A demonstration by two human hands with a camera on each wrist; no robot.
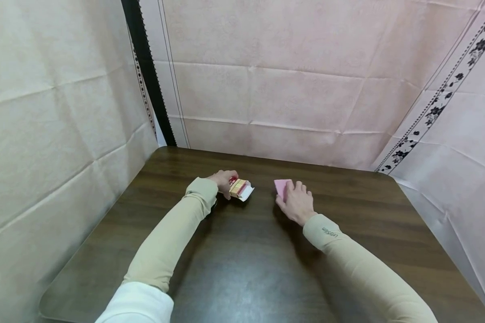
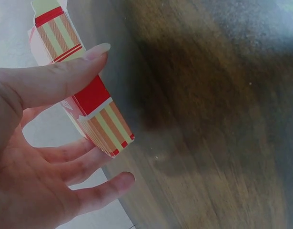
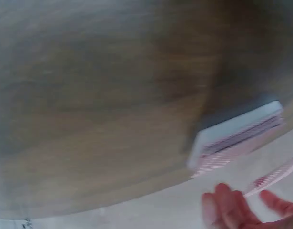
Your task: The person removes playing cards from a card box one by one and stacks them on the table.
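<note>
My left hand (image 1: 223,179) grips a small red and cream striped carton (image 1: 239,189), with the thumb across one side and fingers behind it. The carton's white end flap stands out toward the right in the head view. Seen from the right wrist, the carton (image 3: 241,138) shows its raised flap and pinkish layers at the open end. My right hand (image 1: 298,204), to the right of the carton and apart from it, pinches a thin, flat pink packet (image 1: 282,186). In the right wrist view that packet (image 3: 275,179) appears edge-on above the fingertips (image 3: 222,191).
Both hands are over the far half of a dark brown wooden table (image 1: 234,251). Pale creased cloth (image 1: 266,89) hangs behind the table and along its sides. A black strip (image 1: 149,72) runs down at the back left corner.
</note>
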